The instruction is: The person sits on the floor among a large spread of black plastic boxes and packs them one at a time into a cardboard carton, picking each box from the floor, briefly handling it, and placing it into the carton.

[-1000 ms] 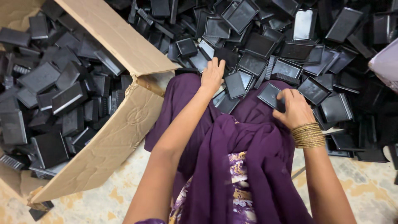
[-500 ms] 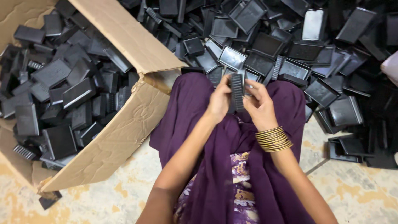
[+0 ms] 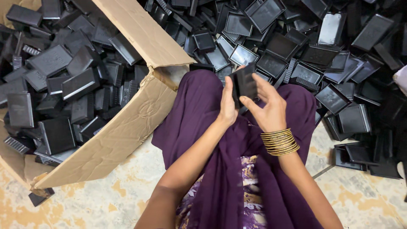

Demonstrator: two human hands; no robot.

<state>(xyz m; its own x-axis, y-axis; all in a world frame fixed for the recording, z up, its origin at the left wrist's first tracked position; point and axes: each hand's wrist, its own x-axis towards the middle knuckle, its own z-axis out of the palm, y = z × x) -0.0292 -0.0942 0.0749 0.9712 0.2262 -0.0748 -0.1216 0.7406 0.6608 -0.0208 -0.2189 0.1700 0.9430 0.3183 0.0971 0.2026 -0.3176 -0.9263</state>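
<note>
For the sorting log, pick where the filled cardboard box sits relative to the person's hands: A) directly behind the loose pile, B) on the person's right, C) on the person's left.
C: the cardboard box, full of black plastic parts, lies left of the left hand and right hand, which together hold one black part.

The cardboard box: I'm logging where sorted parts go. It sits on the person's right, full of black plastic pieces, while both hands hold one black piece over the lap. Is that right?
Not quite. The head view shows the cardboard box on the person's left, not right. The rest holds: it is full of black plastic pieces, and the left hand and right hand hold one black piece over the lap.
</note>
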